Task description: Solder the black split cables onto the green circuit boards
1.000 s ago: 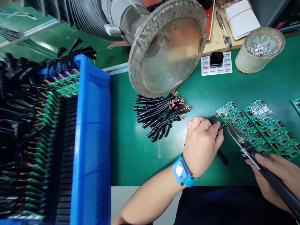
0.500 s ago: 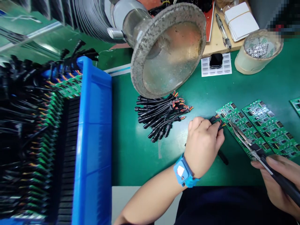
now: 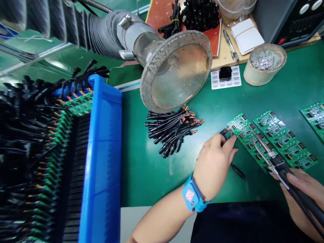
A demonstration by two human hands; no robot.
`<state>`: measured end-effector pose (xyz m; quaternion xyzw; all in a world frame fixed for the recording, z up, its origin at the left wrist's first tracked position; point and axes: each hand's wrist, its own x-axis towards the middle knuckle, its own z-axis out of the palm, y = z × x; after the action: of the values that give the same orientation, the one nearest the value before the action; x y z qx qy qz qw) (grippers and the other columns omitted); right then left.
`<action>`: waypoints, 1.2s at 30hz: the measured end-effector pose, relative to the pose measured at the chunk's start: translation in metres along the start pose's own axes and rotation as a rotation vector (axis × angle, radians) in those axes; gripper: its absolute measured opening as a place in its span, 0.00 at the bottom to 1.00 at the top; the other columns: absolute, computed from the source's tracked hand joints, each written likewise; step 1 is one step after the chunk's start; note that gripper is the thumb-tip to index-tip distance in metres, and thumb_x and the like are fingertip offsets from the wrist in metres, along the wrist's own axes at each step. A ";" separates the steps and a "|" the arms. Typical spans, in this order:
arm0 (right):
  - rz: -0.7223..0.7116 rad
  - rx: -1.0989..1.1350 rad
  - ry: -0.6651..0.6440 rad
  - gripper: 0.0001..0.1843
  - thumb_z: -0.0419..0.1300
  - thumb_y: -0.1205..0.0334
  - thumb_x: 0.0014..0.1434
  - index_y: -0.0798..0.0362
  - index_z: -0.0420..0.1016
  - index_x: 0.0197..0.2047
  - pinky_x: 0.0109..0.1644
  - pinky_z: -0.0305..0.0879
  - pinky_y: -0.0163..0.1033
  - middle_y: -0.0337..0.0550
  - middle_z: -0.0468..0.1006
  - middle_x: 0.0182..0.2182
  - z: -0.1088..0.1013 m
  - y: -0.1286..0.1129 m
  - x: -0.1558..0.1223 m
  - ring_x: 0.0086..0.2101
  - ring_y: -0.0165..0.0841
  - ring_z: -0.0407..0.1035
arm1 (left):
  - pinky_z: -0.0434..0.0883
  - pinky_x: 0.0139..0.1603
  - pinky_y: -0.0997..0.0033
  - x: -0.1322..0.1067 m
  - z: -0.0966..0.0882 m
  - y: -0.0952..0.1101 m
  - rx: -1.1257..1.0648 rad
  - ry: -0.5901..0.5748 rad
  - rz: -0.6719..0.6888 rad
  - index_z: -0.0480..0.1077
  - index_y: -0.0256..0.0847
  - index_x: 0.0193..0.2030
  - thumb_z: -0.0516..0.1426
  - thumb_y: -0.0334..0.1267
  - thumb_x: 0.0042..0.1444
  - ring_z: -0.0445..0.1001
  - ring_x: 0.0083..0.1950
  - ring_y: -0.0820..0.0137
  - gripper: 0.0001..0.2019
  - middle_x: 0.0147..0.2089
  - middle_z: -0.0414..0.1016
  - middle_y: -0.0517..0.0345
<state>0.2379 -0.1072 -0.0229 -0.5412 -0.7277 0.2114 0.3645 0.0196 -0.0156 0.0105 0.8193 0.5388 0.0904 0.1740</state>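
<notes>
My left hand [image 3: 214,162], with a blue wrist strap [image 3: 193,195], is closed in a pinch on a short black cable [image 3: 224,131]. The cable's coloured wire ends reach the left edge of a green circuit board panel [image 3: 244,135]; the fingers partly hide them. A black connector end [image 3: 238,171] sticks out below that hand. My right hand [image 3: 301,192] grips a soldering iron [image 3: 280,165] with a thin metal tube fixed along it. Its tip points at the same panel; whether it touches is unclear. Beside it lies a second circuit board panel [image 3: 285,138].
A fume extractor hood [image 3: 177,71] hangs over a pile of black cables [image 3: 167,131]. On the left stands a blue bin [image 3: 105,152] of wired boards. Further back are a solder-scrap tub [image 3: 264,65], a smartwatch body [image 3: 225,73] and a soldering station [image 3: 286,20]. Another board [image 3: 315,118] lies right.
The view has shifted, showing more of the soldering station and right-hand board. My left fingers have shifted on the cable near the board edge. The soldering iron stays over the same panel.
</notes>
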 end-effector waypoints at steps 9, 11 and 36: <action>-0.090 0.014 0.028 0.33 0.55 0.75 0.55 0.44 0.57 0.62 0.37 0.75 0.38 0.42 0.73 0.38 0.002 -0.011 0.014 0.40 0.36 0.71 | 0.74 0.34 0.69 0.010 -0.003 -0.009 -0.666 -0.047 -0.170 0.67 0.35 0.51 0.53 0.32 0.59 0.74 0.30 0.70 0.13 0.30 0.73 0.57; -0.102 0.002 0.014 0.32 0.53 0.74 0.56 0.44 0.57 0.62 0.39 0.75 0.38 0.42 0.72 0.39 0.003 -0.010 0.014 0.41 0.36 0.70 | 0.73 0.28 0.72 0.014 -0.003 -0.017 -0.994 -0.157 -0.312 0.64 0.36 0.51 0.55 0.34 0.58 0.74 0.25 0.73 0.14 0.26 0.72 0.61; -0.053 0.045 -0.012 0.32 0.54 0.75 0.55 0.41 0.57 0.61 0.40 0.75 0.37 0.38 0.73 0.40 0.004 -0.002 0.008 0.42 0.35 0.71 | 0.72 0.42 0.60 -0.010 -0.019 -0.019 -0.122 -0.002 0.082 0.69 0.39 0.44 0.60 0.36 0.54 0.72 0.41 0.64 0.11 0.38 0.75 0.54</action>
<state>0.2327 -0.1001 -0.0221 -0.5121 -0.7391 0.2212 0.3776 -0.0072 -0.0142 0.0211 0.8287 0.4981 0.1291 0.2203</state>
